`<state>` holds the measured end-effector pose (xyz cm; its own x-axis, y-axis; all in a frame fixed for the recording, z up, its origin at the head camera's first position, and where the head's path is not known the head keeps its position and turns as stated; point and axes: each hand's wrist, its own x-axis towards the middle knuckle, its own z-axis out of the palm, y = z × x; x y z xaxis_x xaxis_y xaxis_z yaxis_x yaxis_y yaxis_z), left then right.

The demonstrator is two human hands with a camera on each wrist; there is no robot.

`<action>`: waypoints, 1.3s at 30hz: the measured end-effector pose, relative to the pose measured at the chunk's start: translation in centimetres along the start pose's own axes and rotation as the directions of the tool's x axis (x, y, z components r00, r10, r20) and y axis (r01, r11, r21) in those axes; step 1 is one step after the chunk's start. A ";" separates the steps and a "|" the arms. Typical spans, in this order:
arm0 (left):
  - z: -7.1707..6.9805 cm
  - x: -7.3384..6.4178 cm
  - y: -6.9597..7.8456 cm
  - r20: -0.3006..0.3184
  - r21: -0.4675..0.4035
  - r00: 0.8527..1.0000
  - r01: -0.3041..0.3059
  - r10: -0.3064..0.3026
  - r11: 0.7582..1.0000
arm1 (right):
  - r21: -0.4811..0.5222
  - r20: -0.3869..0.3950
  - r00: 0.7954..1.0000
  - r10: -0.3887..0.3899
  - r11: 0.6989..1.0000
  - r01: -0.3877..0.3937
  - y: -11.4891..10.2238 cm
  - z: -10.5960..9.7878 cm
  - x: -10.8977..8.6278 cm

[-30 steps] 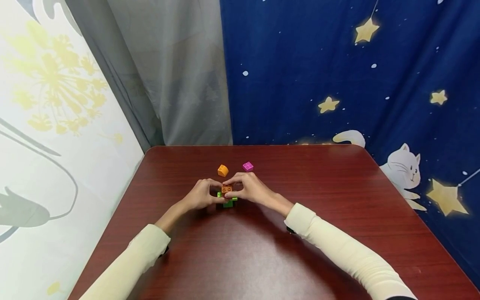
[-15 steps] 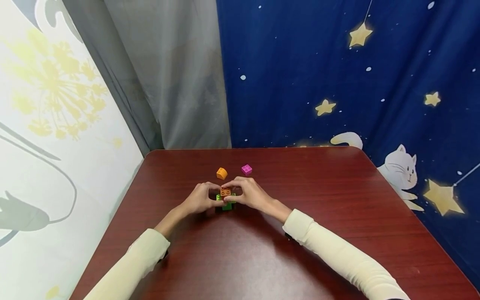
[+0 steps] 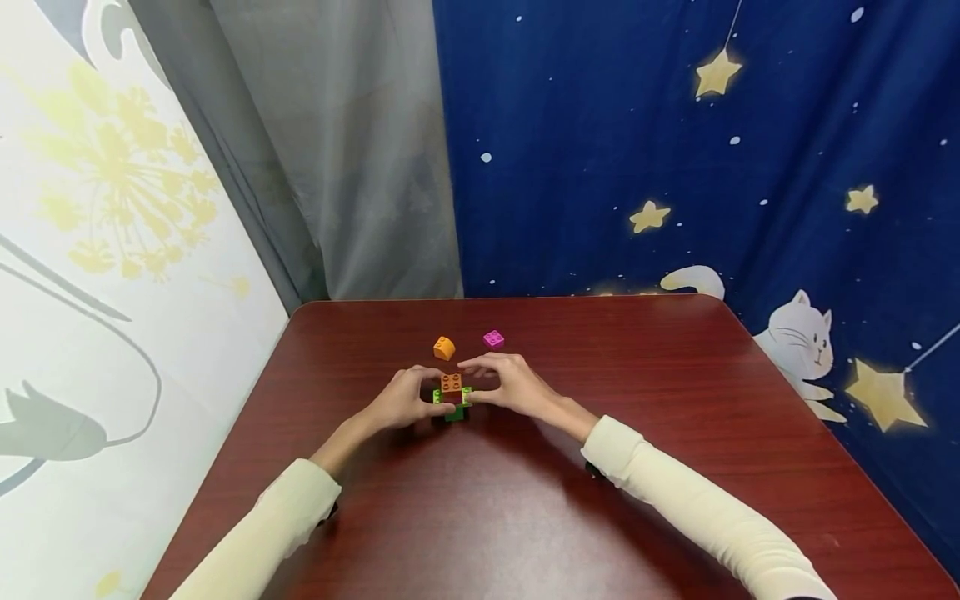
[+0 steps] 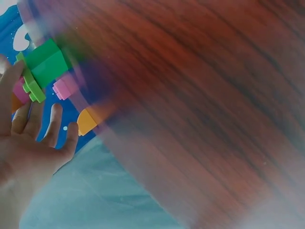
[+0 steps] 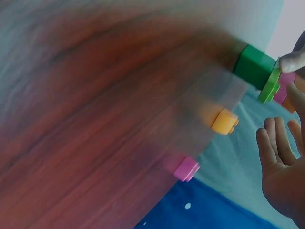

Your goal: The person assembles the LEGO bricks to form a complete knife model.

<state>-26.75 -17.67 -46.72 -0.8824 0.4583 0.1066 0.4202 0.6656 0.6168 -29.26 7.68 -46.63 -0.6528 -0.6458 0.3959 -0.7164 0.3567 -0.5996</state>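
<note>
A small stack of toy building bricks stands on the table between both hands. From the bottom it has a dark green brick [image 3: 455, 414], a wider light green plate [image 3: 467, 395], a pink brick [image 5: 285, 85] and an orange-brown brick [image 3: 451, 382] on top. My left hand [image 3: 401, 398] holds the stack from the left, thumb in front and index finger behind. My right hand [image 3: 517, 387] is at the right with fingers spread. Its thumb tip is at the light green plate, and its index finger stands off the top brick.
Behind the stack lie an orange brick with a curved side [image 3: 444, 348] and a magenta brick [image 3: 493, 339]. The dark red wooden table [image 3: 480, 517] reaches back to grey [image 3: 375, 167] and blue curtains [image 3: 570, 167]. A white patterned surface [image 3: 97, 333] borders the left.
My right hand has let go of the orange-brown brick and shifted slightly right, its thumb and index finger parting. The left hand stays at the stack. The head view has tilted a little.
</note>
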 end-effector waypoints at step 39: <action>-0.9 0.5 0.2 -0.115 -0.037 0.993 -0.030 0.025 0.999 | -0.115 -0.125 0.953 0.277 0.950 -0.291 8.9 -3.1 3.1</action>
<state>-27.29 -17.86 -45.80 -0.8899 0.4041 0.2116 0.4383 0.6291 0.6420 -38.36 10.93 -48.60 -0.8511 -0.4323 0.2979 -0.5186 0.6044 -0.6047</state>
